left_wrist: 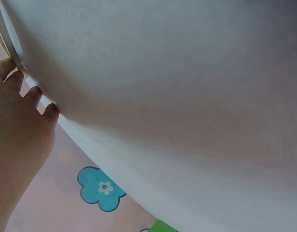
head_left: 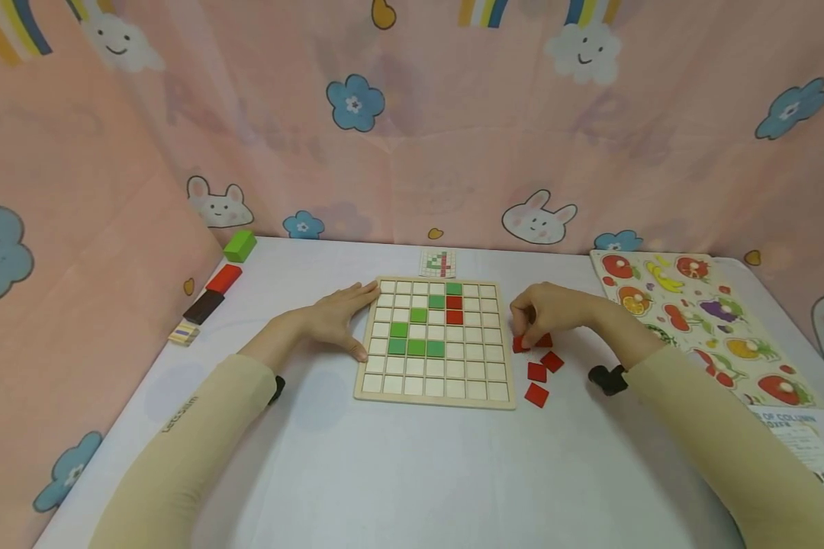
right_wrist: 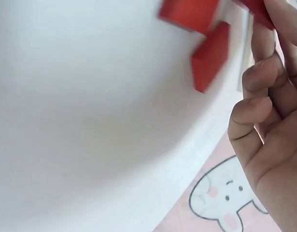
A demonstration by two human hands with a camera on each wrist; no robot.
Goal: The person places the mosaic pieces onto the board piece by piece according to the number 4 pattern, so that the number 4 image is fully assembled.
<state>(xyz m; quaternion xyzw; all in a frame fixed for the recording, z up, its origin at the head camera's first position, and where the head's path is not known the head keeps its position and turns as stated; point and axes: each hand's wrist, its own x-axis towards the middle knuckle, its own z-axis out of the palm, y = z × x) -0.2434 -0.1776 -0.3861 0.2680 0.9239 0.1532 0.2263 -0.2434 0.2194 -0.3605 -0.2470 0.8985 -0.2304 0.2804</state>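
From the head camera, one wooden grid board [head_left: 434,391] lies on the white desk [head_left: 398,473]. It holds six green tiles [head_left: 416,348] and two red tiles [head_left: 455,309]. Just right of the board lie the loose red tiles [head_left: 537,394]: three lie clear of the fingers and at least two more sit under the right hand, partly hidden. One small pattern card [head_left: 438,263] lies behind the board. At the desk's left edge four blocks stand in a row: a green block [head_left: 239,245], a red block [head_left: 223,279], a dark block [head_left: 203,306] and a striped block [head_left: 184,333]. One fruit puzzle [head_left: 700,320] lies at the right.

The left hand [head_left: 336,319] lies flat with fingers straight, touching the board's left edge. The right hand [head_left: 549,311] has its fingers curled down, pinching a red tile from the loose group.

From the left wrist, the left hand [left_wrist: 20,121] shows straight fingertips against the desk.

From the right wrist, the right hand [right_wrist: 271,125] has bent fingers gripping a red tile at the top edge; two loose red tiles [right_wrist: 211,55] lie beside it.
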